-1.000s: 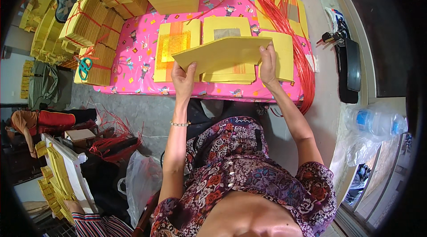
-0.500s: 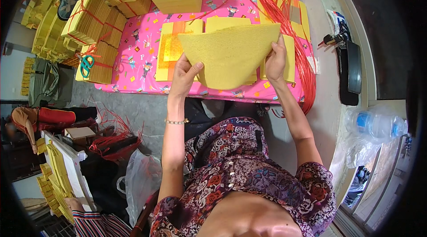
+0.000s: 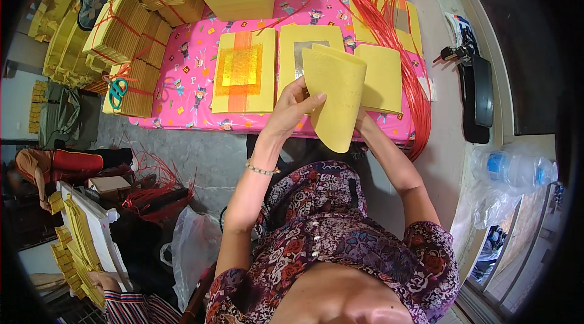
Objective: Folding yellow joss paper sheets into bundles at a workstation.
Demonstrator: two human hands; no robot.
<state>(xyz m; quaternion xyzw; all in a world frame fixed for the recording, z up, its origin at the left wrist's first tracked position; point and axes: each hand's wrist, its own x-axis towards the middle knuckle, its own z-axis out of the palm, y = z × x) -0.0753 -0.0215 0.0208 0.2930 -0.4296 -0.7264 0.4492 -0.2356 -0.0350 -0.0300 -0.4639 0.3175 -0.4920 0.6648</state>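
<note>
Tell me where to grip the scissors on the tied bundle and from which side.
Take the scissors by the teal handle loops, coming from above. They lie flat on a tied paper bundle at the pink table's left edge, well clear of the left hand holding the yellow sheets. The loops show plainly; the blades are hard to make out.

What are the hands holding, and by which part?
A stack of plain yellow paper sheets: left hand grips its left edge; right hand is hidden behind it.

The left hand (image 3: 292, 108) and right hand (image 3: 360, 122) are holding a curved stack of yellow paper sheets (image 3: 333, 96) above the pink-covered bench (image 3: 194, 68).
</note>
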